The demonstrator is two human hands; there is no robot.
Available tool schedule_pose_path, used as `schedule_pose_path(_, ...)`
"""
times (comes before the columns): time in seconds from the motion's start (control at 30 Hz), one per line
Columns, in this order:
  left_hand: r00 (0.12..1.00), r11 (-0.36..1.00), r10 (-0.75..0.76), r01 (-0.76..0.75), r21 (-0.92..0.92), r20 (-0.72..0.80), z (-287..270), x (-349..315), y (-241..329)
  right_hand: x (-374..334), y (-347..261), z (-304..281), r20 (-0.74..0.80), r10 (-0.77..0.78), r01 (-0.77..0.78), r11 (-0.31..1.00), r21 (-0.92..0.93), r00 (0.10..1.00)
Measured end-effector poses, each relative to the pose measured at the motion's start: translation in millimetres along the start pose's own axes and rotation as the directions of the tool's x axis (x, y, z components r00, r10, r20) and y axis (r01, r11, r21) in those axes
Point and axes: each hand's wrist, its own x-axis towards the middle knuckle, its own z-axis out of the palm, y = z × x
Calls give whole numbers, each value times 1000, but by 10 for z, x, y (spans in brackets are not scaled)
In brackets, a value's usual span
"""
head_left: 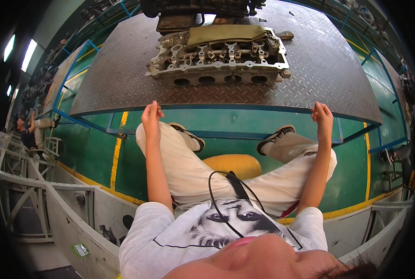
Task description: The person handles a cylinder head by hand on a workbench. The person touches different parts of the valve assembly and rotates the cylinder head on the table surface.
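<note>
My left hand [152, 114] is raised near the front edge of the metal table, its fingers curled toward the thumb. To the right, my right hand [322, 113] is held the same way, fingers bent in and no object visible in them. Neither hand touches the engine cylinder head [219, 68], which lies on the table between and beyond them. Its row of round ports faces me, and valve-train parts show in its open top. A folded olive cloth [226, 34] lies across its far side.
The table [119, 76] has a diamond-plate top and a blue frame. A dark engine assembly [198, 9] stands at its far edge. A yellow stool seat [233, 166] shows between my legs. Grey metal frames [68, 204] stand behind me; another person [31, 132] sits far left.
</note>
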Motion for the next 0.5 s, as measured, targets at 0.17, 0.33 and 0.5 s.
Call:
schedule_pose_path(0.17, 992, 997, -67, 64, 30, 106, 83, -58, 38, -13, -16, -4, -51, 1, 0, 1000, 11, 999)
schedule_pose_path(0.33, 978, 995, -54, 36, 92, 200, 106, -25, 11, -1, -51, 31, -22, -13, 13, 999, 38, 1000)
schedule_pose_path(0.5, 987, 998, -62, 63, -2, 151, 0, -37, 13, -77, -59, 38, -12, -18, 18, 1000, 2, 1000)
